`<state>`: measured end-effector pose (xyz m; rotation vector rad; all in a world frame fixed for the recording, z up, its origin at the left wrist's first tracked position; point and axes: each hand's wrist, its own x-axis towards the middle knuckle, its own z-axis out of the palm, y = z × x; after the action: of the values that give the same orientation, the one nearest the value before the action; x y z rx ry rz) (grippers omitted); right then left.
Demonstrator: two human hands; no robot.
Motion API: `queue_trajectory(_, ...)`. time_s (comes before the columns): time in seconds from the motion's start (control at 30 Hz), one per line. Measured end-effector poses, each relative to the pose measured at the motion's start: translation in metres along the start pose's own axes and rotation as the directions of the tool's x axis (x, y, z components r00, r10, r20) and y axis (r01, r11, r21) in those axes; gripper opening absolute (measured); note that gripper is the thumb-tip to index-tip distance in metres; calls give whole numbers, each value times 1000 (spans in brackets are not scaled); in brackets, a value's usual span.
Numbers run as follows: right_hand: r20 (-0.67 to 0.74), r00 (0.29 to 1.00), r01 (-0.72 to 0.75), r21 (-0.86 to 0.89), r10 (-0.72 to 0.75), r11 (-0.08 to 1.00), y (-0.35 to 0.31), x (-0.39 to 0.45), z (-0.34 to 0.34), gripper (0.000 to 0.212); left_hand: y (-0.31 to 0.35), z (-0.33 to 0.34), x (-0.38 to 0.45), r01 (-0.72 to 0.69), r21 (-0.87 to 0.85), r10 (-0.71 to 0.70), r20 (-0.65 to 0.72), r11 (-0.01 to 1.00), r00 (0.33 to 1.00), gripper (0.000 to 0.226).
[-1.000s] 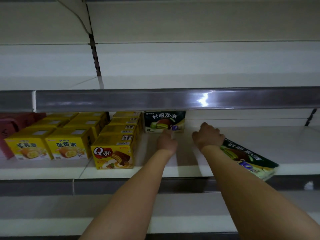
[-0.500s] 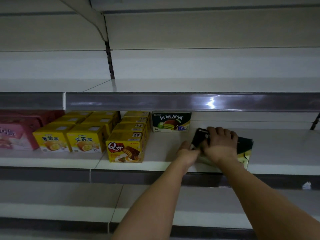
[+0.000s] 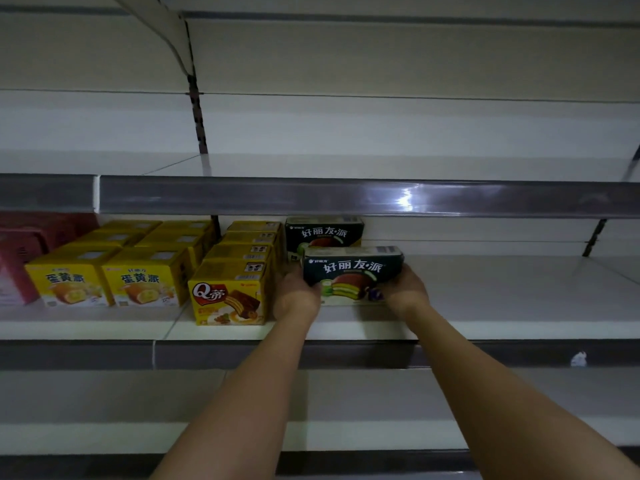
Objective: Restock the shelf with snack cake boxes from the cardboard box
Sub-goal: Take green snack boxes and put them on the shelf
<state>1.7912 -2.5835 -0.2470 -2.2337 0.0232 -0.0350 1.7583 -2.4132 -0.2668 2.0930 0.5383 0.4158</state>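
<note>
Between both sets of fingers, left hand (image 3: 296, 294) and right hand (image 3: 405, 291) grasp the dark green rectangular snack cake box (image 3: 353, 273) upright on the white shelf (image 3: 502, 299). Best slid squarely back, flush against its twin box (image 3: 323, 232) beyond the fingers.

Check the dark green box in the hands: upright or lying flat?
Upright. The dark green box stands on the shelf with its printed front facing out, left hand and right hand gripping its ends.
</note>
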Motion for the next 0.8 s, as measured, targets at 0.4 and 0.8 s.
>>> queue_trajectory(0.4,-40,997,74,120,-69,990,-21,31,30,45,10,3,30,52,-233,-76,-95,971,993,46)
queue_trajectory(0.8,60,998,9,342,-32,940,-37,55,54,58,8,19,64,82,-343,-123,-100,936,987,60)
